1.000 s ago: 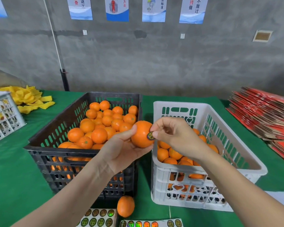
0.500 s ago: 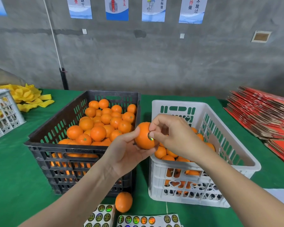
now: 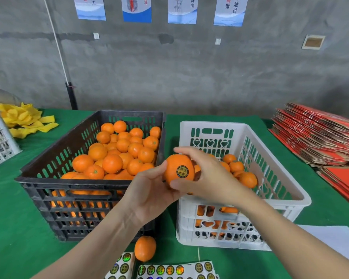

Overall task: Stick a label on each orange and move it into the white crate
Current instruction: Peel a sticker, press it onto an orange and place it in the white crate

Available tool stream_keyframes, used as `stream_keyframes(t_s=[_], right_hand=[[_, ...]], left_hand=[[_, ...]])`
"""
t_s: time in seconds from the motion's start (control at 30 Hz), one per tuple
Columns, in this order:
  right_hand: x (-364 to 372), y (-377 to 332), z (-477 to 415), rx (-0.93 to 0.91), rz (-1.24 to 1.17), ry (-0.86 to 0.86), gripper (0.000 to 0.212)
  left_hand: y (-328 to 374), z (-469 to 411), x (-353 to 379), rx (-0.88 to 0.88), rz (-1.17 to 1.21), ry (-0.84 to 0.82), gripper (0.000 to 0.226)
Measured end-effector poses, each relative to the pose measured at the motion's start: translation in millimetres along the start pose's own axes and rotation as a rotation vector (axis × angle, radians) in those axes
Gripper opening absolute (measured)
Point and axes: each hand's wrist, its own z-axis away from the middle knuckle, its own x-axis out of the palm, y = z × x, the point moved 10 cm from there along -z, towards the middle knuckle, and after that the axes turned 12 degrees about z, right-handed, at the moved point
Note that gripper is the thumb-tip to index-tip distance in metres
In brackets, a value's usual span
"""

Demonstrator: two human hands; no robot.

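Centre frame: left hand (image 3: 149, 195) curls round the orange (image 3: 175, 168) from its left, right hand (image 3: 209, 178) wraps its right, at the white crate (image 3: 212, 124) left rim. Black-gold label (image 3: 183, 171) faces us, Chinese characters.

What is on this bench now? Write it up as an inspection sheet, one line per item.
Surface: green cloth, table-wide.
Job's things: labelled orange in hand; black crate piled with oranges; white crate partly filled; sticker sheets at near edge.
Clutter: loose orange, yellow pile, red cardboard stack, small white basket.
Hands: left hand and right hand both grip the labelled orange.
Cables: white cord down the wall.
Surroundings: concrete wall, posters.
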Motion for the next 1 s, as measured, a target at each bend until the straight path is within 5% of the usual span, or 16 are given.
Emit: stream_keyframes(t_s=[0.17,0.27,0.43,0.6,0.67,0.77,0.87,1.0], right_hand=[[-19,29,-23,0.023,-0.024,0.169,0.060],[-38,105,-57,0.232,0.072,0.205,0.057],[-6,256,-67,0.586,0.390,-0.164,0.037],[19,321,-59,0.639,0.531,-0.305,0.023],[30,336,-54,0.698,0.557,-0.410,0.048],[36,346,-50,0.740,0.582,-0.474,0.058],[23,327,-65,0.675,0.576,-0.319,0.062],[-16,226,-93,0.309,0.485,0.077,0.040]], left_hand=[[-3,-12,-9,-0.009,-0.202,0.062,0.050],[1,-14,-24,0.040,-0.410,0.128,0.050],[14,-4,-45,0.150,-0.452,0.138,0.048],[47,0,-43,0.275,-0.455,0.169,0.042],[57,3,-41,0.309,-0.484,0.183,0.041],[63,9,-40,0.331,-0.521,0.188,0.039],[82,16,-43,0.385,-0.505,0.216,0.029],[147,13,-57,0.542,-0.653,0.350,0.017]])
